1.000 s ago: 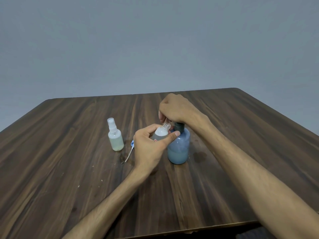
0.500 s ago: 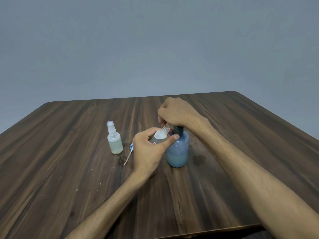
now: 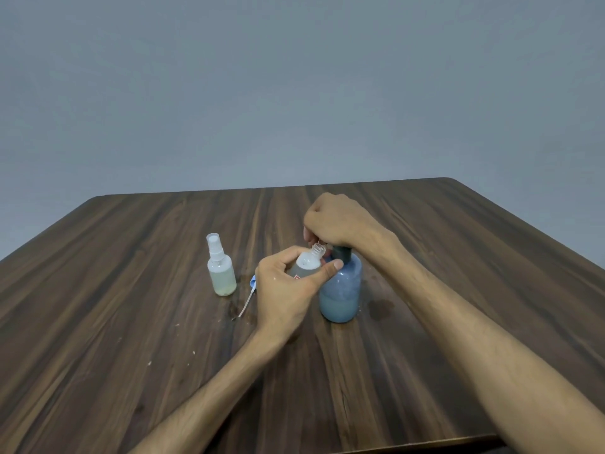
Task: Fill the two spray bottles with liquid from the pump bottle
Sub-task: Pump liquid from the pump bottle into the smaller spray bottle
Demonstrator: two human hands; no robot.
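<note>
Pumping step is on right now, by the look of it. Left hand (image 3: pixel 288 290), just left of frame centre, is wrapped round the open spray bottle (image 3: pixel 307 265), thumb across the front, tilting its bare threaded neck toward the pump bottle (image 3: pixel 341 290) right beside it. Right hand (image 3: pixel 337 224) sits fisted on top of the pump head; fingers are curled over it, though I can't see the nozzle itself, or whether liquid is actually coming out.

Tips for doing this bit well, imo:
- Keep the neck tucked right under the spout. That opening is narrow, so any drift means dribble on the table (image 3: pixel 131 322); there are already wet-looking marks around the bottles.
- Press slow and full, and let the head rise all the way back between strokes.
- Don't tilt the small bottle too far as it fills, or it'll run back out.
- The blue bottle looks only about a third full, so expect some sputtery strokes.

Second spray bottle (image 3: pixel 221 273), further left, stands upright with its sprayer on and pale liquid inside, so I'd guess that one's done. The loose sprayer top (image 3: pixel 248 293) with its dip tube lies flat between the two spray bottles, ready to screw back on.
</note>
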